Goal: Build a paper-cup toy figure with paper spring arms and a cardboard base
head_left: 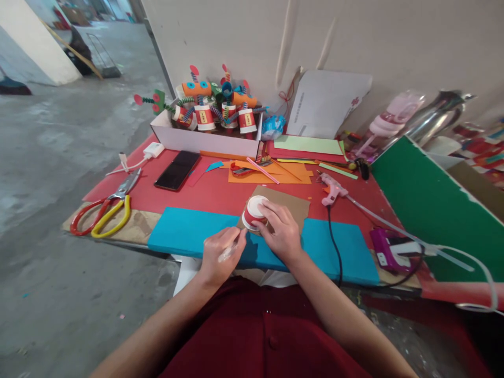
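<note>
A red and white paper cup (252,212) stands upside down on a piece of brown cardboard (293,206). My right hand (281,231) is closed around the cup's right side, with fingers on its upturned base and lower wall. At the cup's lower left rim, my left hand (224,252) grips a slim pen with a clear barrel (227,253). The pen's tip points toward the rim; whether it touches the cardboard I cannot tell. Beneath the cardboard lies a blue board (189,228) along the table's front edge.
A white box (205,143) of paper-cup figures stands at the back. Large scissors (114,205) and a phone (177,170) lie left. A pink glue gun (333,189), its cord, a purple power strip (388,251) and a green board (437,210) are right.
</note>
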A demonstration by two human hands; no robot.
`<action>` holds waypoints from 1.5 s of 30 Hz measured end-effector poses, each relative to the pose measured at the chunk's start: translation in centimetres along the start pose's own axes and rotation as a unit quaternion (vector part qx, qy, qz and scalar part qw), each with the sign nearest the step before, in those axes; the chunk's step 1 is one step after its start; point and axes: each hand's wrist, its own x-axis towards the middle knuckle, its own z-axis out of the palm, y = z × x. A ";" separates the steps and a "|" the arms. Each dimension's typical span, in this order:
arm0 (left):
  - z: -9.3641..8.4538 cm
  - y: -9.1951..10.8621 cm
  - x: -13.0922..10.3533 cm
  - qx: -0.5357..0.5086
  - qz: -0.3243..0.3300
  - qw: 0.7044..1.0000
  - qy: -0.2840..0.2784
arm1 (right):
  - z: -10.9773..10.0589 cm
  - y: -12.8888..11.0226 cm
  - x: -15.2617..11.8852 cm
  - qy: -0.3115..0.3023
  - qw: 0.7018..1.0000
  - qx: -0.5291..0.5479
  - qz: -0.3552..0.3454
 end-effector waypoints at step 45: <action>1.2 -0.2 6.4 -0.040 0.157 0.985 0.052 | -0.6 0.0 -0.1 -0.025 0.999 0.004 0.038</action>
